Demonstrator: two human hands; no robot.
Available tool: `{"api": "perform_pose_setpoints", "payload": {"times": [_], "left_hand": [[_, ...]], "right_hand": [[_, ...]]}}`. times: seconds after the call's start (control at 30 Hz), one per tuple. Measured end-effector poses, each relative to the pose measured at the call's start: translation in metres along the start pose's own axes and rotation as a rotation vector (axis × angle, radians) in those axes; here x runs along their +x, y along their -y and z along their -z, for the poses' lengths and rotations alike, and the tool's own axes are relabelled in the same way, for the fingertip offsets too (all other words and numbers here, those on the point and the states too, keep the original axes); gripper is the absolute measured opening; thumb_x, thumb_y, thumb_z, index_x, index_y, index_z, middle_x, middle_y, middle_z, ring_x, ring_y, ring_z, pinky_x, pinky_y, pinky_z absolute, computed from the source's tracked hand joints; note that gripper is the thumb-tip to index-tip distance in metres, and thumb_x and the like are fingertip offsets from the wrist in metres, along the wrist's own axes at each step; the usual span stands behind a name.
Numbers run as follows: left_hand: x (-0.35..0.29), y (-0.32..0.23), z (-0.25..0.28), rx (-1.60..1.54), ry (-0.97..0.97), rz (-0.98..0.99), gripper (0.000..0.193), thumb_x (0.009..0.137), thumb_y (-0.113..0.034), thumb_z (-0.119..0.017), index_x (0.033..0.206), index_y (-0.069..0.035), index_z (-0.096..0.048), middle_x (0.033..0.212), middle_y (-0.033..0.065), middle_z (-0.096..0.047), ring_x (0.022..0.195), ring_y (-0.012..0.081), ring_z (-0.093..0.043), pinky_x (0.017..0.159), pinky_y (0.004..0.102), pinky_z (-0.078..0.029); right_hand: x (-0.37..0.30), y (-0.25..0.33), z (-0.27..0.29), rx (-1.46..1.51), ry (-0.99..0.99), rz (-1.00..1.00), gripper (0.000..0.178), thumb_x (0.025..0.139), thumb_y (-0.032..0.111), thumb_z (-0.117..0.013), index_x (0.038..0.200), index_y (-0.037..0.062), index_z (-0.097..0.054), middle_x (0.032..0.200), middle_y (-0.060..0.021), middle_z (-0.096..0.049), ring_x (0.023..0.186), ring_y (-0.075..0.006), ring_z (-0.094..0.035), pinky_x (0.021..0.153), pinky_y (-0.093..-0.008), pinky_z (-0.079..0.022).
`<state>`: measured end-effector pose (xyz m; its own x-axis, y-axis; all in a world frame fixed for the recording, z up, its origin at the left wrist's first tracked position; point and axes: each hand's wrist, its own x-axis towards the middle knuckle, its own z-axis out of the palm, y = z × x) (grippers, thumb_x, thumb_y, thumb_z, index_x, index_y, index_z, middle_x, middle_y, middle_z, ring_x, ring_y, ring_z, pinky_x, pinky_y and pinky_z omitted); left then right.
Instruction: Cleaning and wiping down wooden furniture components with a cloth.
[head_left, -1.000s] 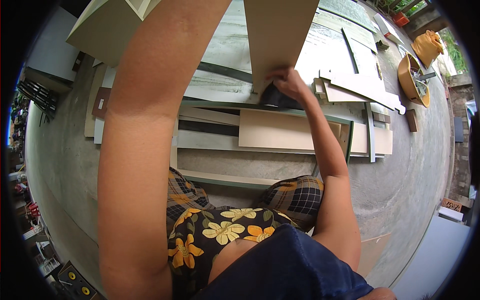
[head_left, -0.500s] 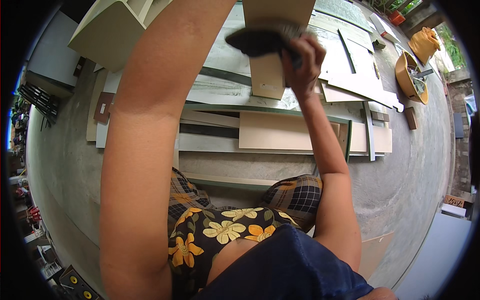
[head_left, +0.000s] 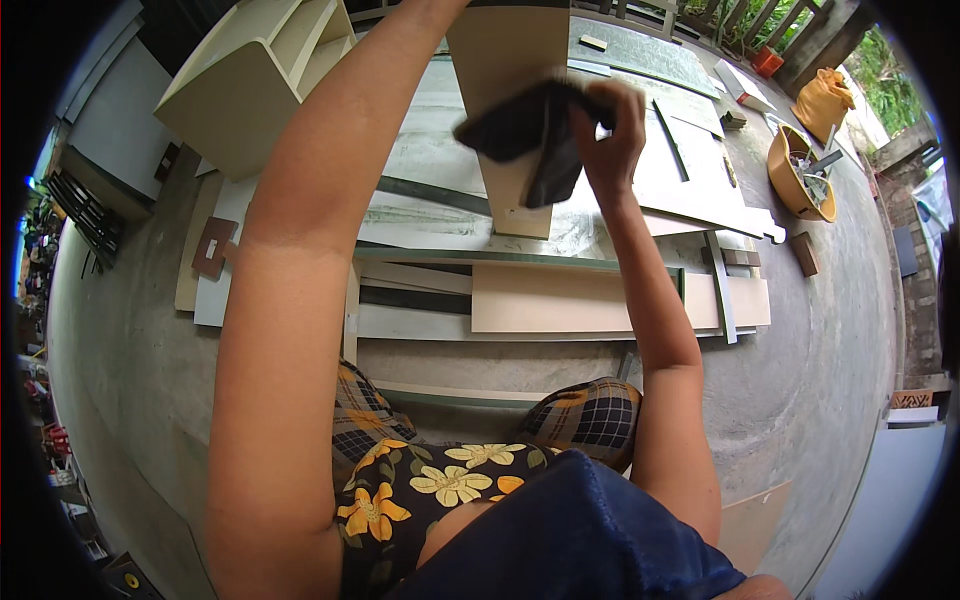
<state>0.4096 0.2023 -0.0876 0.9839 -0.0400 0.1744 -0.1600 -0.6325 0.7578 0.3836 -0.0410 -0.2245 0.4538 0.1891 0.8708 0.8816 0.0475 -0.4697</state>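
My right hand (head_left: 612, 135) grips a dark cloth (head_left: 530, 125), which hangs folded and blurred by motion. Behind the cloth rises a long beige board (head_left: 508, 50), its lower end resting on the pale work surface (head_left: 425, 215). Part of the board's middle is hidden by the cloth. My left arm (head_left: 310, 190) reaches up past the board's left side and leaves the picture at the top, so the left hand is out of sight. Whether the cloth touches the board I cannot tell.
A cream shelf unit (head_left: 225, 105) stands at the far left. Beige panels (head_left: 550, 300) and strips lie below the work surface. To the right are a tan tub (head_left: 790, 180) with odds and ends, an orange sack (head_left: 825, 100) and a small wood block (head_left: 804, 254).
The cloth has swung from a flatter, sideways shape to a drooping one, lower against the board. The whole view has tilted, showing more of the far side.
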Motion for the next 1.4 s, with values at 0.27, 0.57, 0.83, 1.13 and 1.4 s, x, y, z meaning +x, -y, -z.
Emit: {"api": "perform_pose_setpoints", "payload": {"times": [0.27,0.57,0.83,1.13,1.4], "left_hand": [[-0.029,0.013,0.031,0.574,0.026,-0.298,0.073,0.091,-0.060,-0.032,0.144,-0.010,-0.027,0.152,0.0111,-0.021,0.140,0.0256,-0.015,0.114,0.0394,-0.008],[-0.046,-0.032,-0.005,0.238,-0.314,0.059,0.051,0.082,-0.040,-0.054,0.123,-0.010,-0.058,0.112,0.0083,-0.062,0.104,0.0178,-0.055,0.093,0.0295,-0.040],[-0.048,-0.046,0.008,0.375,-0.165,0.063,0.068,0.080,-0.057,-0.055,0.126,-0.007,-0.056,0.116,0.0115,-0.061,0.110,0.0221,-0.055,0.096,0.0307,-0.040],[-0.019,-0.044,0.019,0.343,0.063,0.495,0.095,0.070,-0.077,-0.054,0.135,-0.008,-0.046,0.133,0.0177,-0.049,0.121,0.0241,-0.050,0.099,0.0351,-0.040],[-0.024,-0.095,-0.011,0.615,0.136,0.384,0.098,0.056,-0.068,-0.069,0.134,-0.012,-0.048,0.132,0.0162,-0.051,0.123,0.0275,-0.047,0.102,0.0410,-0.036]], "right_hand": [[0.038,0.004,-0.047,-0.003,0.082,-0.113,0.064,0.066,0.030,-0.083,0.115,0.0047,-0.049,0.097,-0.0133,-0.060,0.088,-0.0252,-0.061,0.077,-0.0363,-0.050],[0.007,-0.038,-0.033,0.110,0.439,-0.321,0.066,0.067,0.032,-0.081,0.121,0.0062,-0.051,0.101,-0.0155,-0.064,0.094,-0.0272,-0.064,0.083,-0.0358,-0.050],[0.027,-0.022,-0.052,0.235,0.512,-0.339,0.039,0.069,0.032,-0.078,0.098,0.0073,-0.070,0.098,-0.0090,-0.065,0.089,-0.0230,-0.064,0.080,-0.0335,-0.049],[0.030,-0.020,-0.054,0.311,0.467,-0.510,0.036,0.070,0.034,-0.076,0.095,0.0094,-0.071,0.097,-0.0078,-0.065,0.088,-0.0233,-0.065,0.078,-0.0340,-0.049],[0.025,-0.004,-0.072,0.149,0.337,-0.483,0.035,0.071,0.037,-0.074,0.093,0.0102,-0.070,0.093,-0.0099,-0.063,0.085,-0.0306,-0.063,0.075,-0.0394,-0.049]]}}
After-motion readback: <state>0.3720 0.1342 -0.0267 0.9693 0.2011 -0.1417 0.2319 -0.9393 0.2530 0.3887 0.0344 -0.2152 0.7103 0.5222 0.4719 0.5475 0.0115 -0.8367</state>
